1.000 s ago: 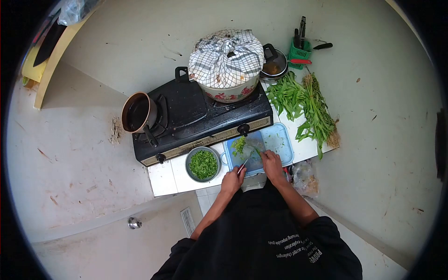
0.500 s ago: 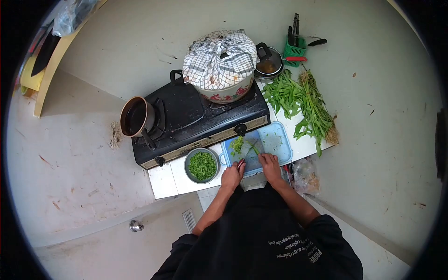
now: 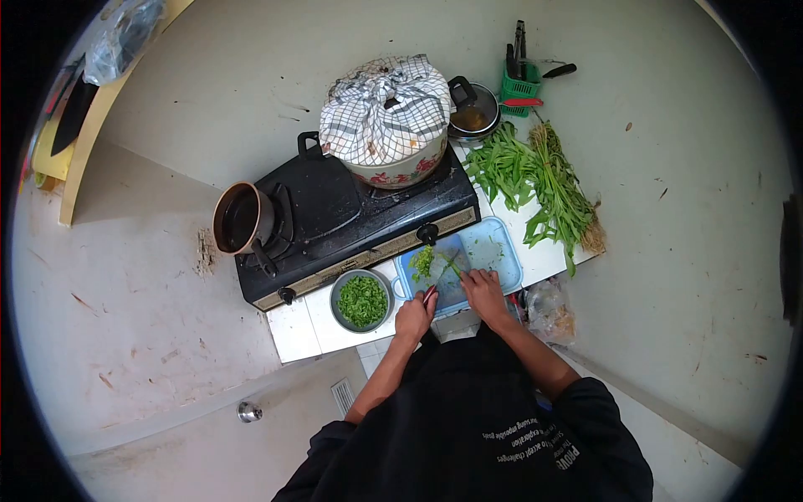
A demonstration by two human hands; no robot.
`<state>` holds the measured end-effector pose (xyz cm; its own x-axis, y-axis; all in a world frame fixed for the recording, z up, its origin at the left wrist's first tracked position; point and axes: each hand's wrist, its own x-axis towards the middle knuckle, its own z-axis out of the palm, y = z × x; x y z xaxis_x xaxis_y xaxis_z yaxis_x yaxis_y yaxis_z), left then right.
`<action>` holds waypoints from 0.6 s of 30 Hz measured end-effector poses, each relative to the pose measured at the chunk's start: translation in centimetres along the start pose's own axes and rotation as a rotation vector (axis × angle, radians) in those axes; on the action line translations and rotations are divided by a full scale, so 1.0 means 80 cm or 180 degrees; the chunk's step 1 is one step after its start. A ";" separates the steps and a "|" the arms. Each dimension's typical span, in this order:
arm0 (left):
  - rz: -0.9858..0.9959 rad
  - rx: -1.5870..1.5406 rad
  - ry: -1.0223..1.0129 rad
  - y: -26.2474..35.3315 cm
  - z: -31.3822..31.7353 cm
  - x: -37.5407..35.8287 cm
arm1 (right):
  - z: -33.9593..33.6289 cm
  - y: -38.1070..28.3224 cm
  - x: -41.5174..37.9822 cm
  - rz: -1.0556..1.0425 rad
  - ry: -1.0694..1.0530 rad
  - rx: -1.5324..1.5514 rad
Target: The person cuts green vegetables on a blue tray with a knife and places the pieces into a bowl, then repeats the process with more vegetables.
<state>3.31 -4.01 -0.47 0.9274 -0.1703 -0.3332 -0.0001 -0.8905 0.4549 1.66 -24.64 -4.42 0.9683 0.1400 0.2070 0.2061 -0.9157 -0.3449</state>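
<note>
My left hand (image 3: 411, 318) is closed around the red handle of a knife (image 3: 430, 294), its pale blade lying over the blue cutting board (image 3: 503, 243). Fingers bent, my right hand (image 3: 483, 293) presses on the board and grips thin green stems (image 3: 452, 266) just right of the blade. Left of the blade is a small heap of chopped greens (image 3: 421, 263). A grey bowl (image 3: 336, 311) of chopped leaves (image 3: 364, 299) stands left of the board.
Behind the board is a black gas stove (image 3: 335, 243) bearing a cloth-covered pot (image 3: 393, 174) and a saucepan (image 3: 266, 219). Leafy greens with roots (image 3: 552, 192) lie to the right, near a lidded pan (image 3: 474, 119) and a green utensil basket (image 3: 520, 86). A plastic bag (image 3: 548, 309) sits below the counter.
The whole view has shifted slightly. Both hands stay at the board, the knife still in my left hand; the stems under my right fingers lie at a slightly different angle.
</note>
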 end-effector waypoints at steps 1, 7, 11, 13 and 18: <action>0.0001 0.0000 0.0008 0.000 0.000 0.000 | 0.000 -0.001 0.004 -0.0014 0.0016 -0.0067; 0.0036 -0.0081 0.0011 -0.006 0.006 0.002 | 0.012 -0.010 0.022 0.0100 -0.0160 -0.0297; 0.0061 -0.0013 0.0061 -0.012 0.013 0.004 | 0.014 -0.008 0.046 0.0445 -0.0366 -0.0033; 0.0074 -0.0037 0.0082 -0.014 0.015 0.005 | 0.012 -0.004 0.056 0.0648 -0.0493 0.0278; 0.0064 -0.0127 0.0107 -0.012 0.014 0.005 | 0.028 0.014 0.062 0.1148 -0.0776 0.1088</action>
<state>3.24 -3.69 -1.99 0.9394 -0.1732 -0.2959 -0.0047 -0.8694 0.4940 7.03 -24.09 -5.81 0.9823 -0.0397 -0.1832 -0.1499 -0.7531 -0.6406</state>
